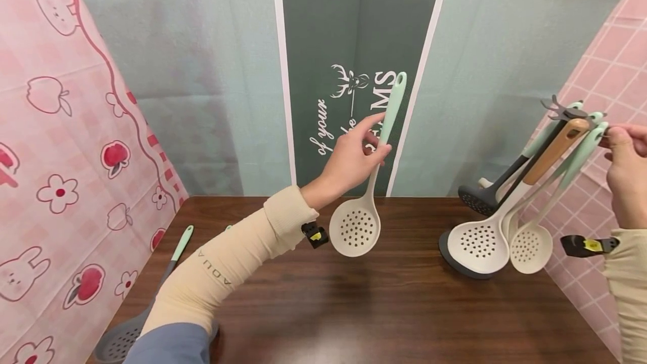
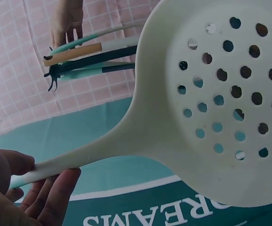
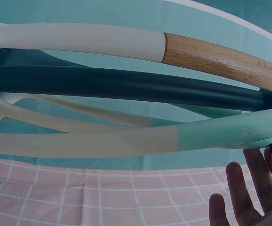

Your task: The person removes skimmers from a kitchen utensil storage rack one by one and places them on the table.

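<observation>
My left hand (image 1: 349,156) grips a cream skimmer (image 1: 355,228) by its mint handle, near where the handle meets the pale neck. The skimmer's round, holed head hangs down above the table; in the left wrist view it fills the right side. At the right, my right hand (image 1: 627,167) pinches the tip of a dark hook at the top of a utensil rack (image 1: 561,108), against a mint handle (image 3: 220,129). On the rack hang a white skimmer (image 1: 478,247) with a wooden handle, a smaller cream skimmer (image 1: 531,249) and a dark slotted utensil (image 1: 477,200).
The rack's dark round base (image 1: 467,271) stands on the brown wooden table (image 1: 404,308). At the left lies a grey slotted utensil (image 1: 118,341), partly behind my left arm. Another mint handle tip (image 1: 229,228) shows past the sleeve. Printed cloths (image 1: 222,72) surround the table.
</observation>
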{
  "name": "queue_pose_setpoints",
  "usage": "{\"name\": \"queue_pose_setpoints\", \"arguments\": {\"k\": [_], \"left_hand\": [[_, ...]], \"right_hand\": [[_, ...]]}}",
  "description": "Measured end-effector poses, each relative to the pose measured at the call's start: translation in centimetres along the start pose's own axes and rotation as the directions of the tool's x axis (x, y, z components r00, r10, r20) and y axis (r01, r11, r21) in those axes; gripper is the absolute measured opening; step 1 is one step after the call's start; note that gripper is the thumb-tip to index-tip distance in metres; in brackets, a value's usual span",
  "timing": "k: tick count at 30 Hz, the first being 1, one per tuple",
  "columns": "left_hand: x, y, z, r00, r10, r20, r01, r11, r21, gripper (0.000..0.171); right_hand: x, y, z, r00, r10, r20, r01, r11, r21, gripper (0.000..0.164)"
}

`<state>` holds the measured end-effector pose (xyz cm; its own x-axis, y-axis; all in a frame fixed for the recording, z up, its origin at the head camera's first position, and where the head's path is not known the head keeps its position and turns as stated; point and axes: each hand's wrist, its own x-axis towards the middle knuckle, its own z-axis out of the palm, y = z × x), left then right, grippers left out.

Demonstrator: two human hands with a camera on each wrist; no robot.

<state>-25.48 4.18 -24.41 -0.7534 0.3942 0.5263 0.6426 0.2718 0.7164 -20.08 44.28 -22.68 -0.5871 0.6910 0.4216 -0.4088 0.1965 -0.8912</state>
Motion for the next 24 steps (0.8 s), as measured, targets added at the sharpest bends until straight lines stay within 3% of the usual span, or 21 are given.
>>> {"name": "queue_pose_setpoints", "arguments": {"k": [4, 8, 18, 24], "left_hand": [[-0.2, -0.2, -0.9, 1.0, -0.01, -0.009, 0.01, 1.0, -0.008, 0.06], [-0.6, -0.4, -1.9, 1.0, -0.028, -0.01, 0.028, 1.0, -0.001, 0.061], [-1.7, -0.8, -3.8, 0.997, -0.08, -0.025, 0.081, 0.996, 0.042, 0.061], [-2.5, -1.1, -4.7, 0.994, -0.11, -0.029, 0.111, 0.993, 0.049, 0.061]], "right_hand": [[0.2, 0.1, -0.1, 1.0, -0.025, 0.008, 0.026, 0.996, -0.087, 0.028], [0.2, 0.2, -0.1, 1.0, -0.024, 0.012, 0.025, 0.996, -0.086, 0.028], [-0.1, -0.1, -0.2, 1.0, 0.012, 0.002, -0.012, 0.999, -0.05, 0.028], [-0.2, -0.1, 0.0, 1.0, 0.025, 0.004, -0.025, 0.999, 0.048, 0.026]]}}
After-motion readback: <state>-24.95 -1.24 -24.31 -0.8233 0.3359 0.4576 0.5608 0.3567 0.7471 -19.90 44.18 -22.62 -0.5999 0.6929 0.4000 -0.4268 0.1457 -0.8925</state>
